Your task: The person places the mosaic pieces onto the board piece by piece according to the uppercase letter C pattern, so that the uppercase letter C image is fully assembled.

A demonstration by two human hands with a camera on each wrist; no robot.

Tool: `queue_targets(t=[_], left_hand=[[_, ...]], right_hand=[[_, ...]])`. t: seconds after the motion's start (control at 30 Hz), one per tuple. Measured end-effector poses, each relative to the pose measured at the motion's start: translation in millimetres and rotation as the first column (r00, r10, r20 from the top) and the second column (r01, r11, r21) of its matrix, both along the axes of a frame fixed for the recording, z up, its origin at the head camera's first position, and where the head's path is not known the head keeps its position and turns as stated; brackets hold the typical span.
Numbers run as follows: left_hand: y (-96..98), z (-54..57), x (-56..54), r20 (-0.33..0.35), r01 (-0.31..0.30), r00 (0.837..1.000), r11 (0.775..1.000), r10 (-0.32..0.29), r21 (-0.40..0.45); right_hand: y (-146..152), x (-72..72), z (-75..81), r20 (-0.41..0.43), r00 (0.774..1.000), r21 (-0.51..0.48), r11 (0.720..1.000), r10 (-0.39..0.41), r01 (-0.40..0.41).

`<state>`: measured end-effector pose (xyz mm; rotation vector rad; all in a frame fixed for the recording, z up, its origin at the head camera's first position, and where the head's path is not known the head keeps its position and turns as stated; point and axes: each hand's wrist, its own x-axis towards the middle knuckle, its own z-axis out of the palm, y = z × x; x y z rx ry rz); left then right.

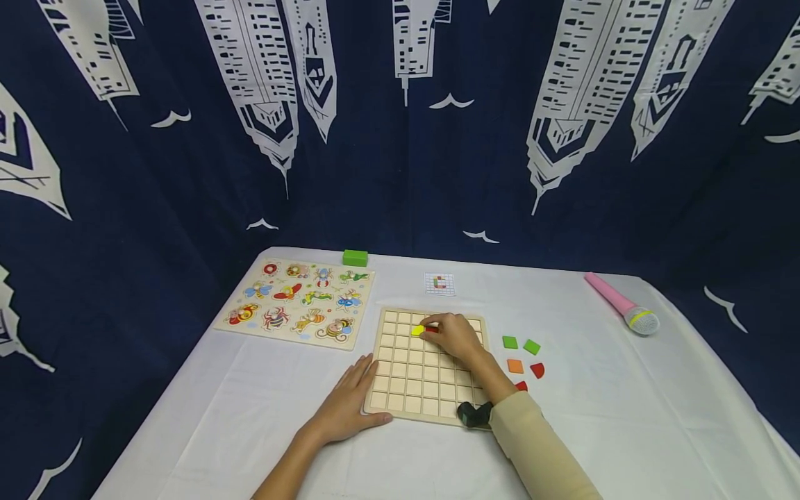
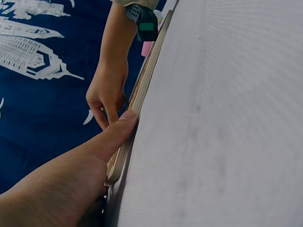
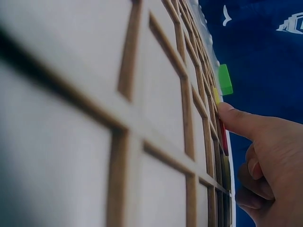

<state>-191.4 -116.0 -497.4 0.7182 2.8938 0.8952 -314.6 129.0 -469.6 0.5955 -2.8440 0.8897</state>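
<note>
A wooden grid board [image 1: 396, 385] with square cells lies on the white table. My right hand [image 1: 455, 337] is over its upper part, pinching a yellow tile [image 1: 417, 330] between thumb and index finger. Just right of that tile, a red piece [image 1: 431, 329] sits on the board, partly hidden by the fingers. In the right wrist view the thumb touches the yellow tile [image 3: 217, 96], with the red piece [image 3: 224, 137] beside it. My left hand [image 1: 350, 406] rests at the board's lower left corner, fingers straight along the left side and thumb against the near edge.
Right of the board lie green tiles [image 1: 510, 342], an orange tile [image 1: 515, 366] and red rounded pieces [image 1: 537, 370]. A small pattern card [image 1: 440, 284] lies behind it. An insect puzzle board [image 1: 294, 302], a green block [image 1: 355, 258] and a pink microphone [image 1: 615, 298] stand farther out.
</note>
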Motion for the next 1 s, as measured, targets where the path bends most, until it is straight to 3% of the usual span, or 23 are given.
queue_targets(t=[0.33, 0.67, 1.0], left_hand=[[0.6, 0.2, 0.5, 0.014, -0.007, 1.000, 1.000, 0.007, 0.001], [0.2, -0.3, 0.8, -0.001, 0.005, 1.000, 1.000, -0.005, 0.011], [0.1, -1.4, 0.6, 0.006, -0.001, 1.000, 1.000, 0.001, 0.009]], right_hand=[[15, 6.8, 10.7, 0.015, 1.000, -0.028, 1.000, 0.006, -0.005], [77, 24.2, 37.2, -0.056, 0.994, -0.064, 0.994, -0.097, 0.093], [149, 30.8, 21.2, -0.048, 0.982, -0.018, 0.983, -0.183, 0.182]])
